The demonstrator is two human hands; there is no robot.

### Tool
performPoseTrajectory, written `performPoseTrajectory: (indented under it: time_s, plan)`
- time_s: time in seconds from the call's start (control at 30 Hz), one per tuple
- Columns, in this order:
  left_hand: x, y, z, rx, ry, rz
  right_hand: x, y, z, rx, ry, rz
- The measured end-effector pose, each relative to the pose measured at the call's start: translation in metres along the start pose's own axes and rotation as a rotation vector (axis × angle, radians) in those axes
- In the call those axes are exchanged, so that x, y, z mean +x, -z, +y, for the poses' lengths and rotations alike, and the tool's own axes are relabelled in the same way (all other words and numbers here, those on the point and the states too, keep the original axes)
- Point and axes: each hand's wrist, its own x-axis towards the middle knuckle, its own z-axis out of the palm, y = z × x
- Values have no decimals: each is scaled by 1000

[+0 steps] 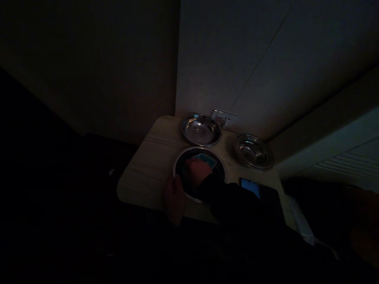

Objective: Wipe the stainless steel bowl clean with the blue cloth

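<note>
A round metal plate (189, 149) with a bright rim lies near the front of the small table. My left hand (174, 200) grips this plate at its near left rim, thumb on top; the other fingers are mostly hidden. Inside the plate, my right hand (199, 170) is closed and pressed on a teal cloth (209, 159), part of which shows beyond the knuckles. The dark sleeve of my right arm covers the plate's near right side. Dim light hides the finer detail of both hands.
A shiny metal plate (200, 130) sits behind the first, by a wall socket (224, 118). Several stacked metal plates (254, 152) stand at the right. A phone with a lit screen (250, 187) lies near my sleeve. Walls border the pale wooden table (142, 169).
</note>
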Motion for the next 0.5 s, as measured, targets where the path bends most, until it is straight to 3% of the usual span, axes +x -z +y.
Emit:
performPoseTrajectory:
  time_s: [0.13,0.3,0.4,0.5]
  plan:
    - [-10,4,0,-62,69,23,-10,21,19,24,-19,59]
    - [-20,8,-4,-151,213,-60,-49,51,43,28,78,62]
    - [-18,11,-8,-129,195,-25,-63,51,42,-43,131,-35]
    - [-9,13,-8,-110,188,-26,-62,38,32,-123,180,-137]
